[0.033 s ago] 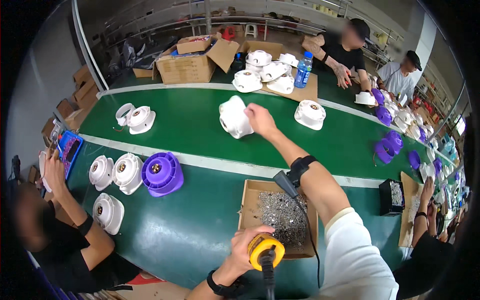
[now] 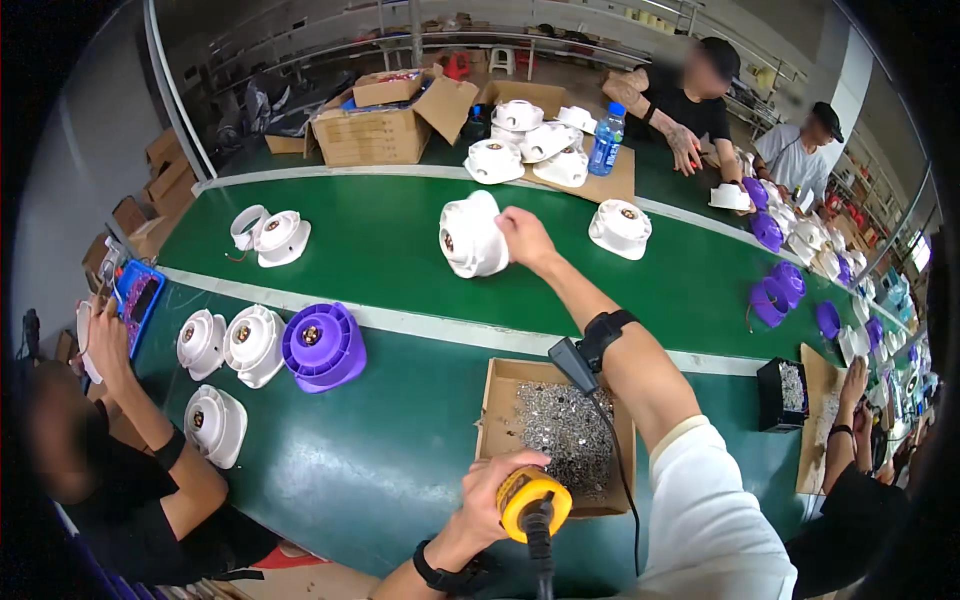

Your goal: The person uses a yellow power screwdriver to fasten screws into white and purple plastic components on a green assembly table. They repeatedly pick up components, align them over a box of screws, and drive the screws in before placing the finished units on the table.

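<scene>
My right hand [image 2: 525,238] reaches far over the green belt and grips the right side of a white plastic housing [image 2: 473,236]. The housing is tilted, its round hub with brass-coloured parts facing left. Low in the picture, my left hand [image 2: 490,497] wraps around a yellow and black corded power tool [image 2: 533,502]; its tip is hidden. That tool is beside a cardboard tray [image 2: 487,425] full of small metal screw-like pieces [image 2: 568,430]. A black device with a cable [image 2: 573,366] is by the strap on my right forearm.
White housings [image 2: 255,345] and a purple one [image 2: 325,347] stand on the near left table. Others, including a white housing [image 2: 620,230], sit on the belt. Beyond are stacked housings, a bottle [image 2: 606,140] and a carton [image 2: 372,135]. Co-workers are at left, right and far side.
The white housing in my right hand has turned slightly, showing more of its side, and my hand has shifted a little right. My left hand and the tool have hardly moved.
</scene>
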### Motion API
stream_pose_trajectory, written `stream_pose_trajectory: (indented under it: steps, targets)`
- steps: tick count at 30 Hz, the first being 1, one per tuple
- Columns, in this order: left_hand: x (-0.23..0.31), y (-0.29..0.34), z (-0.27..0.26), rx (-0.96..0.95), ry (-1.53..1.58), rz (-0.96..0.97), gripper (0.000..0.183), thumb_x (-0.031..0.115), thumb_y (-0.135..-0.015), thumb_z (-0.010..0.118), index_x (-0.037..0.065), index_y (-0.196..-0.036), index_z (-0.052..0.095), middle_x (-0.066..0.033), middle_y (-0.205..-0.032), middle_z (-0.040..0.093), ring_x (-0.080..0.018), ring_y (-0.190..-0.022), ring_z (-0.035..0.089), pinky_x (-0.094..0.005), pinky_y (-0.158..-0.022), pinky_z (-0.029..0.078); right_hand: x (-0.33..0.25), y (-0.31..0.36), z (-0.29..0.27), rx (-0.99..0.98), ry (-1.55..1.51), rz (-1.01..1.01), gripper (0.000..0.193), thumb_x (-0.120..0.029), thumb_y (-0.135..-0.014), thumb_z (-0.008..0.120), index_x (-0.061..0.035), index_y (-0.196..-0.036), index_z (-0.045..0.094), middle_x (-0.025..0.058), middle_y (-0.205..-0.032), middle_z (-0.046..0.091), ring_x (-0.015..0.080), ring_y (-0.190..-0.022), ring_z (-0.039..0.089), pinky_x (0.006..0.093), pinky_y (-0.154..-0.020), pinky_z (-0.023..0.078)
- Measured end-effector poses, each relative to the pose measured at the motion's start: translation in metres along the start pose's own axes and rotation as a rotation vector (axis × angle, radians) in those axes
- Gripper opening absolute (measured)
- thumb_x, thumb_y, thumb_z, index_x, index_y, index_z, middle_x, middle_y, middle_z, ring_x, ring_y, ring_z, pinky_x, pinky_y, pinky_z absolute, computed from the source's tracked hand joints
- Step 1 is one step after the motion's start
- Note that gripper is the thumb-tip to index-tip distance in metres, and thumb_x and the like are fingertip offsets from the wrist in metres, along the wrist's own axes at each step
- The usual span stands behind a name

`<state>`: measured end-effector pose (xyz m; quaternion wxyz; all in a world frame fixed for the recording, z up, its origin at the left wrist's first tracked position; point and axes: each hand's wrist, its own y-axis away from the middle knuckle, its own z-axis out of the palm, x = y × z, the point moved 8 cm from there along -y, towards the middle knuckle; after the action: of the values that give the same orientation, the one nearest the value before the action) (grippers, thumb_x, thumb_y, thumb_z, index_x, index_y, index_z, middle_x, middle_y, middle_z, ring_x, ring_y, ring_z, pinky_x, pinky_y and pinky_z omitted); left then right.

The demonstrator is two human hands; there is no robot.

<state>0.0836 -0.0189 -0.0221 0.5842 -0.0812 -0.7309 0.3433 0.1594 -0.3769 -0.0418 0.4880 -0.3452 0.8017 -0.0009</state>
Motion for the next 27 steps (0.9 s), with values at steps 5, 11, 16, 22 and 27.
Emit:
stream_pose_trajectory:
  steps: [5,11,16,22,27]
  targets:
    - [0.017,-0.014,0.0,0.015,-0.068,0.083,0.042,0.006,-0.063,0.078,0.005,-0.099,0.058,0.0014,-0.06,0.058,-0.0085,-0.052,0.055,-0.021,-0.052,0.045,0.078,0.035,0.003,-0.256,-0.232,0.571,0.029,-0.02,-0.091,0.048,0.0072,-0.086,0.058,0.0153,-0.071,0.063,0.0225,-0.052,0.061,0.0339,-0.05,0.054]
    - [0.018,-0.012,0.0,0.002,-0.109,0.108,0.041,0.01,-0.062,0.078,0.007,-0.097,0.058,0.0009,-0.061,0.059,-0.0106,-0.054,0.059,-0.0228,-0.053,0.047,0.044,0.065,-0.004,-0.623,0.444,0.377,0.024,-0.017,-0.082,0.054,0.0039,-0.085,0.064,0.0166,-0.078,0.065,0.0211,-0.065,0.064,0.0342,-0.064,0.055]
    - [0.017,-0.012,0.007,-0.036,-0.089,0.092,0.039,0.01,-0.062,0.077,0.007,-0.096,0.058,0.0002,-0.062,0.06,-0.011,-0.054,0.06,-0.0233,-0.054,0.047,0.014,0.087,0.01,-0.636,0.415,-0.003,0.051,-0.022,-0.08,0.057,0.0047,-0.121,0.042,0.0214,-0.123,0.045,0.0293,-0.113,0.046,0.0338,-0.098,0.039]
    - [0.017,-0.007,0.006,0.005,-0.119,0.065,0.033,0.008,-0.066,0.072,0.007,-0.096,0.059,0.0006,-0.061,0.059,-0.0116,-0.054,0.058,-0.024,-0.054,0.046,-0.002,0.102,0.017,-0.794,0.515,-0.029,0.067,-0.026,-0.086,0.052,0.003,-0.139,0.024,0.0195,-0.147,0.023,0.0301,-0.134,0.028,0.0347,-0.11,0.026]
    - [0.002,0.004,0.006,0.002,-0.108,-0.055,0.04,0.012,-0.061,0.081,0.005,-0.095,0.062,-0.0049,-0.071,0.063,-0.0158,-0.058,0.062,-0.0249,-0.057,0.049,-0.04,0.129,-0.009,-0.74,0.432,-0.008,0.05,-0.027,-0.09,0.047,0.0019,-0.13,0.043,0.0212,-0.132,0.046,0.0349,-0.121,0.044,0.0392,-0.101,0.036]
